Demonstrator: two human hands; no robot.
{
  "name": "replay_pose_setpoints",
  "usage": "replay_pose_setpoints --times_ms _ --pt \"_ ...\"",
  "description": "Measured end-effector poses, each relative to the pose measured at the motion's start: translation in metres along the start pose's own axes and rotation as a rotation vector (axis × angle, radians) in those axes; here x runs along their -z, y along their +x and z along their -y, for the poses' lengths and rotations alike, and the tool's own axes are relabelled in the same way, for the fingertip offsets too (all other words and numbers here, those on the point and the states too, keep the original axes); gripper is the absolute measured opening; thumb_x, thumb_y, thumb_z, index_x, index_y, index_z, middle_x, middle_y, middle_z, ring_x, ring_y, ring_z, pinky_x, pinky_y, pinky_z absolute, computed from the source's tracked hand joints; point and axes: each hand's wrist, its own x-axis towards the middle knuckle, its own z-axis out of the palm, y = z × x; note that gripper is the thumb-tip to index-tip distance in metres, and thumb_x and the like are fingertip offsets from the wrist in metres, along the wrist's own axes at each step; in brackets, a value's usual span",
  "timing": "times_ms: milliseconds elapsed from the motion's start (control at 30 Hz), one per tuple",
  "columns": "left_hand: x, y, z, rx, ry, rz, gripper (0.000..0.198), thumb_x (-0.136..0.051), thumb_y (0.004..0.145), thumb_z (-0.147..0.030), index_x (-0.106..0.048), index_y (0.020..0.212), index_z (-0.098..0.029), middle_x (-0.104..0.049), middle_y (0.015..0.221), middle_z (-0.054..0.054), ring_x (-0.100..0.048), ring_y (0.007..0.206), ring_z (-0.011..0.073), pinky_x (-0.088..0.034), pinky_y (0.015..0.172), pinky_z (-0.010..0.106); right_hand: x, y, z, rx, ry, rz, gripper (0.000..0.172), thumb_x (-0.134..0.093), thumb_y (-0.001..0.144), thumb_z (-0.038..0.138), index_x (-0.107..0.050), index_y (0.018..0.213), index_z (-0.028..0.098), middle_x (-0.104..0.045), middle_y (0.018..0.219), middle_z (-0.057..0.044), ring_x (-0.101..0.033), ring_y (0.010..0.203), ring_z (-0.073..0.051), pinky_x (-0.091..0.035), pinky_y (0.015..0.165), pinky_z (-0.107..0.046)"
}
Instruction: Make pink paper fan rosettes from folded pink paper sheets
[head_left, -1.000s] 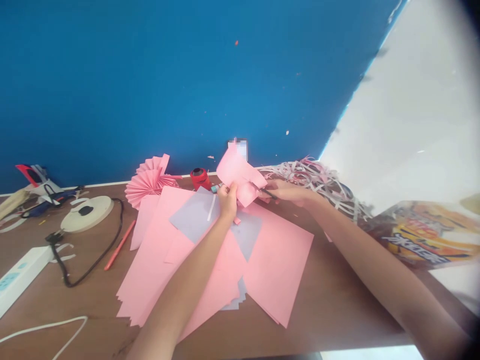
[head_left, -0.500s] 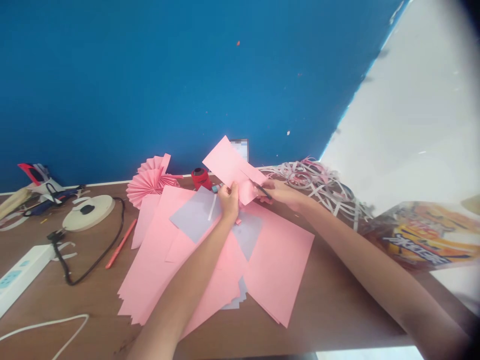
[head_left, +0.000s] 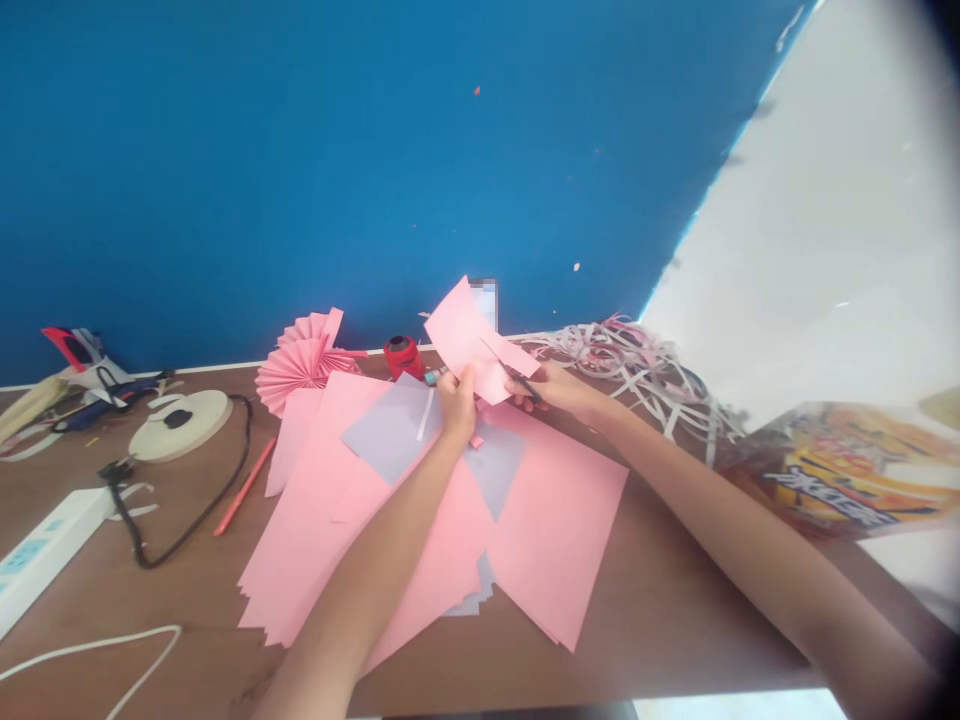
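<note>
My left hand [head_left: 456, 400] pinches the lower edge of a pink sheet of paper [head_left: 461, 325], held up above the table. A pair of scissors [head_left: 531, 391] with dark handles is in my right hand [head_left: 551, 388], its fingers closed round them. The blades meet the sheet at its right side, where a cut separates a strip from the rest. Below both hands lie overlapping pink sheets [head_left: 559, 520] and greyish-purple sheets [head_left: 390, 430]. A narrow white strip [head_left: 425, 414] rests on the purple paper left of my left hand.
Pleated pink paper fans [head_left: 304, 365] and a red roll-shaped object [head_left: 403, 357] stand near the blue wall. To the left are a tape roll [head_left: 180, 425], a red pen [head_left: 246, 485] and a power strip [head_left: 49, 545]. Shredded paper strips [head_left: 652, 370] and a printed snack bag [head_left: 855, 470] lie right.
The held sheet has turned and bends more, its top corner shifting right. The scissors have moved slightly, and my left hand keeps its pinch nearly in place.
</note>
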Motion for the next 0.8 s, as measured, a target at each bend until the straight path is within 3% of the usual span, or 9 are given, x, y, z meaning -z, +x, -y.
replay_pose_setpoints --times_ms 300,800 --pt "-0.0019 0.0028 0.0043 -0.002 -0.099 0.028 0.017 -0.062 0.079 -0.033 -0.063 0.073 -0.017 -0.062 0.074 0.003 -0.056 0.065 0.0125 -0.044 0.061 0.024 0.0033 -0.003 0.003 -0.036 0.003 -0.014 0.033 -0.074 0.07 0.045 -0.062 0.073 0.015 -0.06 0.064 -0.001 -0.048 0.052 -0.007 -0.026 0.045 -0.021" --pt "-0.0006 0.0014 -0.0005 0.004 -0.017 -0.023 0.019 -0.061 0.079 -0.034 -0.058 0.07 -0.017 -0.057 0.071 0.002 -0.054 0.068 0.0147 -0.042 0.063 0.026 0.0041 -0.0029 0.0033 0.016 -0.028 0.0 0.036 -0.072 0.071 0.049 -0.062 0.073 0.015 -0.058 0.066 -0.001 -0.046 0.053 -0.008 -0.037 0.055 -0.024"
